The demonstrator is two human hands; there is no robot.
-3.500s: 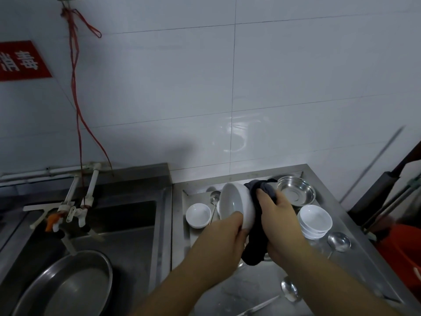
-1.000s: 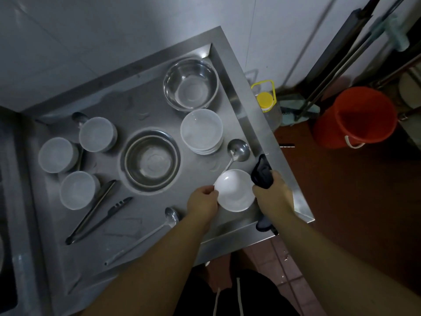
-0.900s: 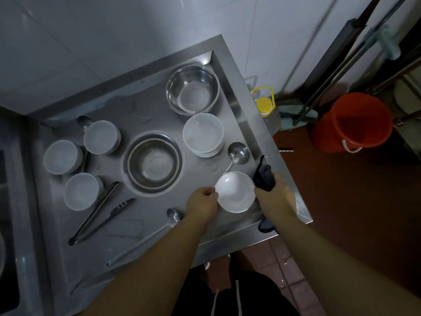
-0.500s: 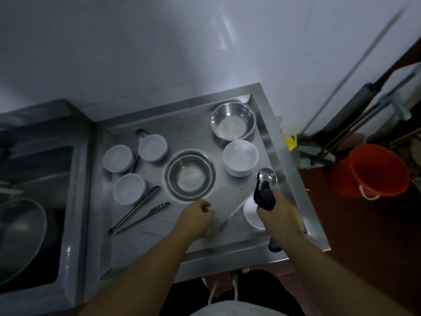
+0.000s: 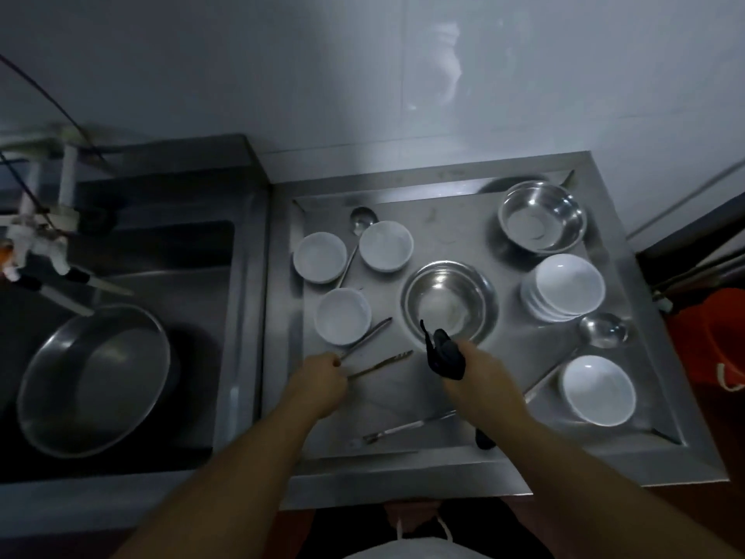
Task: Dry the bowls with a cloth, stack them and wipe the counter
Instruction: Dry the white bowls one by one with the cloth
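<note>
On the steel counter [image 5: 463, 232] a single white bowl [image 5: 598, 391] sits at the front right. Behind it stands a stack of white bowls [image 5: 564, 288]. Three small white bowls [image 5: 320, 256] [image 5: 386, 244] [image 5: 342, 314] sit at the left. My right hand [image 5: 479, 381] grips a dark cloth [image 5: 443, 357] just in front of a steel bowl [image 5: 449, 304]. My left hand [image 5: 322, 381] has its fingers curled round the near end of metal tongs [image 5: 371, 340].
A second steel bowl [image 5: 542, 215] sits at the back right. A ladle [image 5: 604, 328], a spoon [image 5: 362, 217] and another utensil [image 5: 403, 427] lie on the counter. A sink with a steel basin [image 5: 92, 381] and taps [image 5: 40, 236] is at the left. An orange bucket [image 5: 713, 340] stands at the right.
My left hand let go of the white bowl, which now rests at the front right. Both hands moved left; my left hand reached the tongs, and the cloth stayed in my right hand.
</note>
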